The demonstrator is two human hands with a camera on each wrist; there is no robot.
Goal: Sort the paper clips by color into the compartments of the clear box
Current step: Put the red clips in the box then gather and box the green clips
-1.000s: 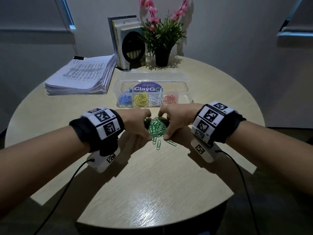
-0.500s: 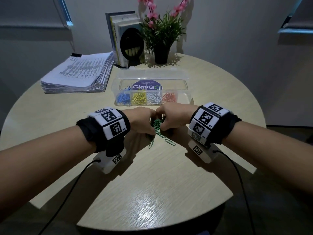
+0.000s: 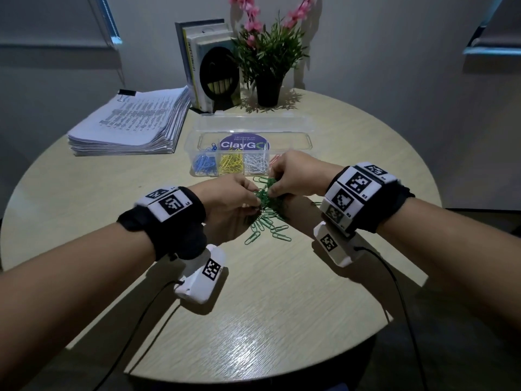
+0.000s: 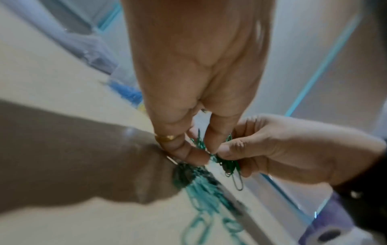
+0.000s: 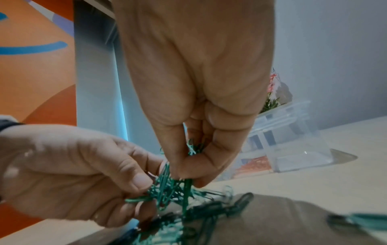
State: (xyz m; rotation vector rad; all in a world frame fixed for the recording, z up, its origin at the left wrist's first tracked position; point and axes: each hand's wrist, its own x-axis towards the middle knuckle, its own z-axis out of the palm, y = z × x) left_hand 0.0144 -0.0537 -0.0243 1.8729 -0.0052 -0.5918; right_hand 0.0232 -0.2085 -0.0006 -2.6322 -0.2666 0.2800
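Note:
Both hands hold one tangled bunch of green paper clips [image 3: 266, 193] just above the table, in front of the clear box [image 3: 306, 142]. My left hand [image 3: 253, 200] pinches its left side; the right hand [image 3: 272, 187] pinches the right side. The wrist views show the same bunch [image 4: 228, 163] [image 5: 171, 187] between curled fingertips. More green clips [image 3: 270, 225] lie loose on the table beneath. The box holds blue clips [image 3: 204, 165], yellow clips [image 3: 232, 163], white clips [image 3: 256, 163] and red clips [image 3: 275, 159] in separate compartments; the right hand hides most of the red ones.
A thick stack of printed paper [image 3: 132, 125] lies at the back left. Books [image 3: 210, 74] and a potted plant [image 3: 267, 66] stand behind the box. The round table's [image 3: 253, 320] near edge is close to me. Cables run from both wrist cameras.
Both hands have gathered the green clips from the pile and lifted a bunch off the table, moving it a little toward the box. Several clips stayed behind on the table.

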